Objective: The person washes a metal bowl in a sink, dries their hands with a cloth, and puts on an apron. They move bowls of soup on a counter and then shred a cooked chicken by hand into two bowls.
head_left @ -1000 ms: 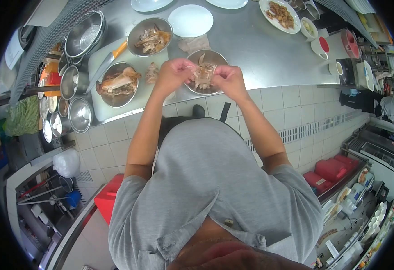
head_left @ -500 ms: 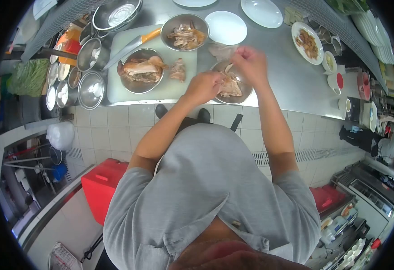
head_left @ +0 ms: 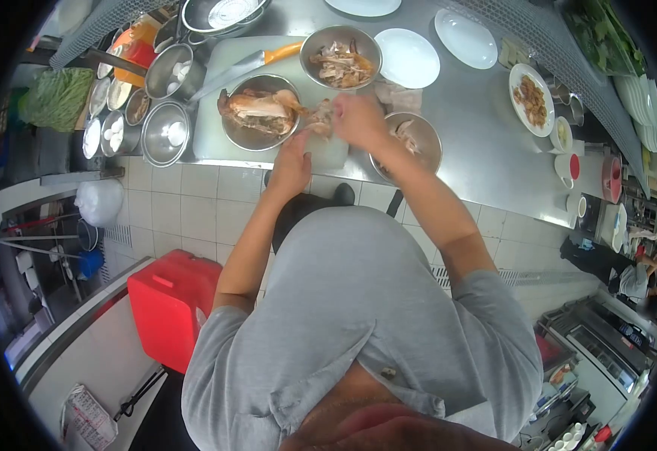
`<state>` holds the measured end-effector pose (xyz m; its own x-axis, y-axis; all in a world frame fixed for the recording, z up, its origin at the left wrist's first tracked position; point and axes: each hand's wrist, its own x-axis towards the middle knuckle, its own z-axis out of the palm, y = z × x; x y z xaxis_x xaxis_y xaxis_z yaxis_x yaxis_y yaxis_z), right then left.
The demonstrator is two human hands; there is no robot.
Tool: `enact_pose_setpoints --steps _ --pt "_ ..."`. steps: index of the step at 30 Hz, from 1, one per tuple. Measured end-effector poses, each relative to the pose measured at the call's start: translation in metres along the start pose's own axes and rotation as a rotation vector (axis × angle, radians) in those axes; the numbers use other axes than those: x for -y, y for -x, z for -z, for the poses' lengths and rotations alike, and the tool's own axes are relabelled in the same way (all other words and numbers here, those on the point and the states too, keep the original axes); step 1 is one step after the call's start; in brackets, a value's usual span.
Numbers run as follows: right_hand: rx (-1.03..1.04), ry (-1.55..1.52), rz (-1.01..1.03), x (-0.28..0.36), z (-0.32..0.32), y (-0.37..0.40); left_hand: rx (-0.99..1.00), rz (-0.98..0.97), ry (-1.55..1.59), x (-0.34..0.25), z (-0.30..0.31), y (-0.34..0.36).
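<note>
A piece of cooked chicken point(head_left: 318, 120) is at the right side of the white cutting board point(head_left: 219, 56). My left hand point(head_left: 292, 164) grips its near end with the fingertips. My right hand point(head_left: 360, 122), fingers closed, pinches its right side; the fingertips are partly hidden. Just left of the piece, a metal bowl point(head_left: 259, 144) holds a larger part of a chicken carcass point(head_left: 259, 111). Under my right forearm, another metal bowl point(head_left: 435, 150) contains pulled chicken meat point(head_left: 405, 137). Behind my hands stands a bowl of bones and scraps point(head_left: 341, 66).
A knife point(head_left: 231, 74) with an orange handle lies across the board. White plates point(head_left: 407, 59) line the back, and a thin plastic glove or bag point(head_left: 397, 96) lies on the steel counter point(head_left: 486, 143). Metal bowls point(head_left: 164, 135) cluster left; a plate of food point(head_left: 531, 101) stands right.
Both hands have moved left, from the bowl of pulled meat to the chicken piece on the board. The camera view has shifted slightly.
</note>
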<state>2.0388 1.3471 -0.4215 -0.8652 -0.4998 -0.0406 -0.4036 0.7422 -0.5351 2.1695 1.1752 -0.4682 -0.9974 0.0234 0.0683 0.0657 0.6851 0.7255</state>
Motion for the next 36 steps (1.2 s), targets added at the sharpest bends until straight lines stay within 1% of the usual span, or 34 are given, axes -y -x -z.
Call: enact_pose_setpoints --steps 3,5,8,11,12,14,17,18,21,24,27,30,32,34,36 --pt "0.048 0.106 0.018 0.018 -0.011 0.014 0.034 0.055 0.015 0.008 -0.004 -0.005" --pt "0.045 0.130 0.026 0.016 -0.025 0.016 0.024 0.074 0.049 0.005 -0.003 -0.012" --pt "0.051 0.125 0.028 0.009 -0.030 0.012 -0.066 0.047 0.196 0.013 -0.018 -0.016" --pt "0.031 0.108 0.022 -0.001 -0.032 0.014 -0.031 0.065 0.219 0.028 -0.032 -0.025" --pt "0.015 0.107 0.024 -0.003 -0.031 0.013 -0.006 0.150 0.358 0.023 -0.032 -0.030" --pt "-0.009 -0.015 0.012 -0.008 -0.029 0.014 0.044 0.327 0.634 0.013 -0.034 -0.038" --pt "-0.048 -0.181 0.033 -0.016 -0.028 0.019 0.083 0.505 1.047 0.007 -0.035 -0.049" --pt "-0.062 -0.233 0.043 -0.020 -0.027 0.023 0.091 0.499 1.100 0.003 -0.033 -0.049" --pt "-0.030 -0.496 -0.024 -0.011 0.009 0.046 0.125 0.467 1.231 -0.014 -0.021 -0.048" --pt "-0.001 -1.061 -0.137 -0.016 0.017 0.062 0.181 0.421 1.324 -0.030 -0.008 -0.050" --pt "0.079 -1.346 -0.127 -0.034 0.037 0.074 0.264 0.375 1.439 -0.047 0.000 -0.055" --pt "0.045 -1.564 -0.192 -0.049 0.049 0.088 0.328 0.340 1.524 -0.057 0.000 -0.062" --pt "0.003 -1.552 -0.216 -0.056 0.055 0.096 0.365 0.349 1.621 -0.060 0.000 -0.066" --pt "-0.029 -1.504 -0.251 -0.064 0.059 0.103 0.395 0.345 1.565 -0.071 -0.001 -0.071" --pt "-0.084 -1.208 -0.295 -0.072 0.062 0.113 0.411 0.342 1.506 -0.078 -0.001 -0.074"
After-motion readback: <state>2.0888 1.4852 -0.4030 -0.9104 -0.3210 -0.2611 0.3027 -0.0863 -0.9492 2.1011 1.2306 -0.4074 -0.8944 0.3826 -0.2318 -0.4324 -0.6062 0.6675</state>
